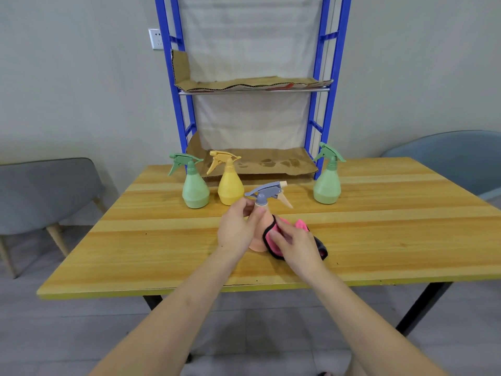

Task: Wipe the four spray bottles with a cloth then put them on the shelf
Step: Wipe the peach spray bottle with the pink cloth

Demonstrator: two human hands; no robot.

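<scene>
Gripping the neck of a peach spray bottle (257, 245) just under its grey trigger head: the left hand (238, 229), fingers and thumb curled round it. Pressing a pink cloth (274, 249) with black edging against that bottle's right side: the right hand (296, 246), fingers curled lightly over the cloth and holding it there. Bottle upright, base down on the surface (162, 240), near the middle.

Counting four spray bottles in all, every one on the surface: the peach one in hand, plus three untouched nearer the far edge. Among those three, a left green spray bottle (195, 191), a yellow spray bottle (230, 189) just beside it, and a right green spray bottle (327, 185) well apart on the other side. One cloth only. Two hands, both arms bare.

Behind the far edge, one shelf (187, 118) with blue uprights, two levels in view, each lined with brown cardboard (271, 162).

Yellow-toned wood grain on top and dark legs beneath for the surface. Around it, two grey chairs: a left chair (46, 191) and a right chair (447, 158). Plain pale wall (81, 77) behind, with one white socket (156, 39) left of the shelf. Grey tiled floor (257, 321) below.
</scene>
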